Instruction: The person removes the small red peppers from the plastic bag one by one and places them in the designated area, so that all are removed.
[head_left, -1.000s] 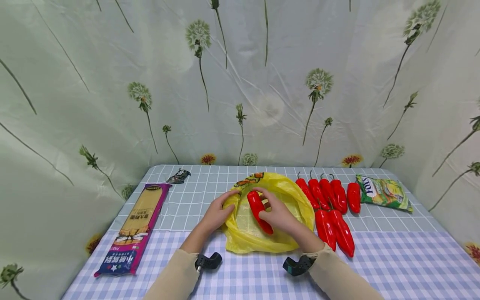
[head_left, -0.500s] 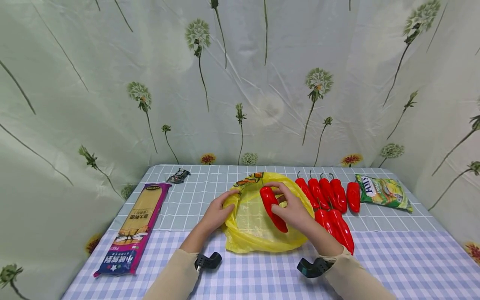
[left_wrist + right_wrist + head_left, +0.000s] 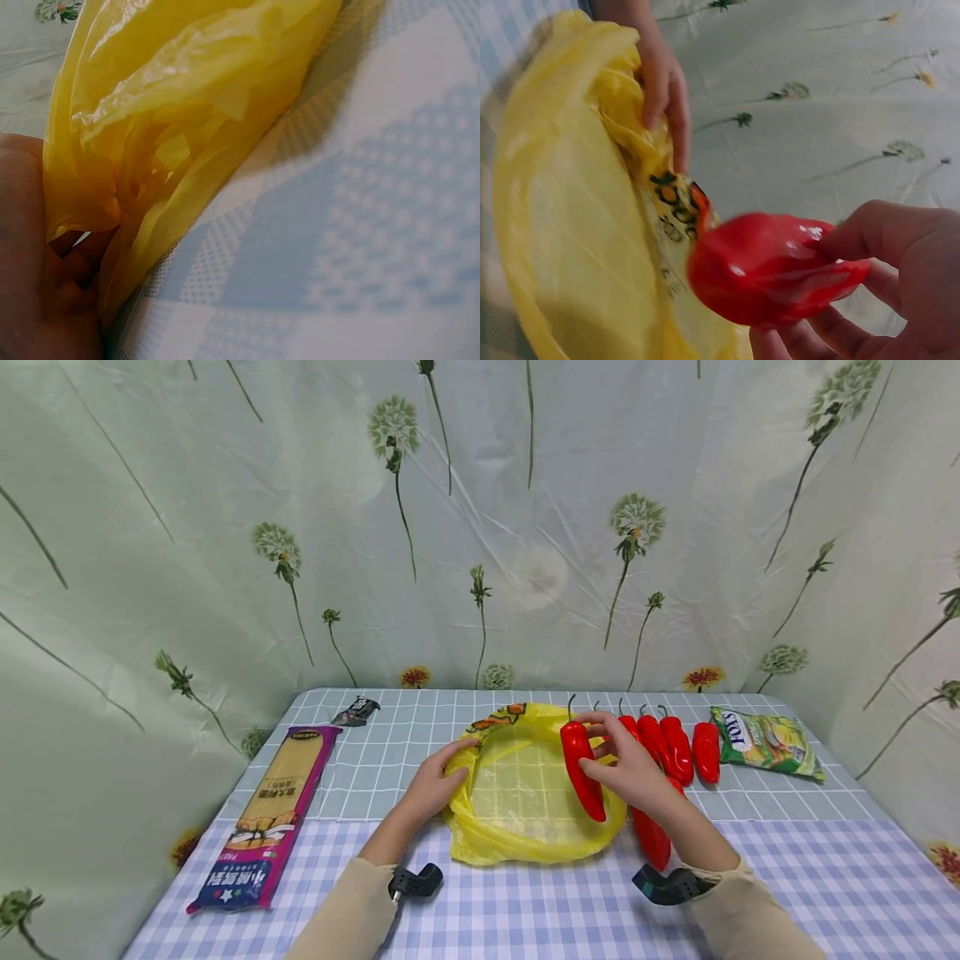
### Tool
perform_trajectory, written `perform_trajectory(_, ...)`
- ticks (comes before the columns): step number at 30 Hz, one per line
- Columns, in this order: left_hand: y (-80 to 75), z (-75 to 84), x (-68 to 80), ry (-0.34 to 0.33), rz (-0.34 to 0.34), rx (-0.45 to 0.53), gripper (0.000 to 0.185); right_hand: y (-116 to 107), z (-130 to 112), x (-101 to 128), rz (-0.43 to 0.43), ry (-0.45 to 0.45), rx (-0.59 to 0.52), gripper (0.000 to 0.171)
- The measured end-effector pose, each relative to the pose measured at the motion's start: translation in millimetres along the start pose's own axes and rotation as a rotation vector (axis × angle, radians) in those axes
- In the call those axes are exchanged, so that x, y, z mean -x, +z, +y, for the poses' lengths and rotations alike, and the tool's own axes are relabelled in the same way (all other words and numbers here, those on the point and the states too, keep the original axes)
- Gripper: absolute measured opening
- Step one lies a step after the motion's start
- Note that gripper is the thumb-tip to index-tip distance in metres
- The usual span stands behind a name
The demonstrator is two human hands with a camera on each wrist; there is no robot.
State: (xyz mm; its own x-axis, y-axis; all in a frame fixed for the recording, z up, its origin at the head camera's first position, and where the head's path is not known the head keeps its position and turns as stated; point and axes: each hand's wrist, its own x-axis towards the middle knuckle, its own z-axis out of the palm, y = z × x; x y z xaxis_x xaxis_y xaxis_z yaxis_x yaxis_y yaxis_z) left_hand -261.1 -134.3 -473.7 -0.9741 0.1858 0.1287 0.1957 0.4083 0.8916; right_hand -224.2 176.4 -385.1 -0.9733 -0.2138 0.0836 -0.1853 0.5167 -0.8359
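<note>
My right hand [image 3: 633, 770] pinches a long red chili pepper [image 3: 579, 768] between thumb and fingers, stem up. In the head view the pepper overlaps the right side of a yellow plastic bag [image 3: 517, 850], which lies with its mouth spread wide. The right wrist view gives the pepper [image 3: 761, 266] close up, end-on, its skin glossy. At the bag's left rim, my left hand [image 3: 435, 781] grips the plastic; the left wrist view has curled fingers partly hidden by the yellow film [image 3: 172, 97]. Through the bag's mouth, the grid of the cloth shows.
Several red peppers [image 3: 678, 752] lie right of the bag, some hidden behind my right hand and forearm. Beyond them is a green FOX'S packet [image 3: 768, 745]. On the left are a pasta packet [image 3: 270, 810] and a small black wrapper [image 3: 357, 712]. A floral curtain [image 3: 525, 527] hangs behind.
My right hand has moved right with the pepper, from over the bag's middle to its right rim, and the pepper is more upright. The left hand has stayed at the bag's left rim.
</note>
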Motion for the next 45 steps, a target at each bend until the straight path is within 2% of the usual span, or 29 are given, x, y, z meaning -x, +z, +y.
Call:
perform_trajectory(6,-0.5,1.9,1.4,-0.008,-0.001,0.015,0.050,-19,0,1,-0.025,-0.019,-0.011,0.068)
perform_trajectory(15,0.1,-0.1,0.3,-0.028,-0.005,0.011,0.050,-46,8,4,-0.071,-0.002,-0.026,0.063)
perform_trajectory(30,-0.6,-0.6,-0.5,-0.042,-0.012,0.000,0.049,-66,21,4,-0.077,0.029,0.006,0.066)
perform_trajectory(36,-1.6,-0.7,-1.3,-0.037,-0.007,-0.020,0.048,-80,29,5,-0.115,0.047,-0.016,0.064)
perform_trajectory(45,-0.6,0.0,-0.3,-0.012,-0.003,-0.013,0.049,-98,40,7,-0.145,0.004,0.004,0.054)
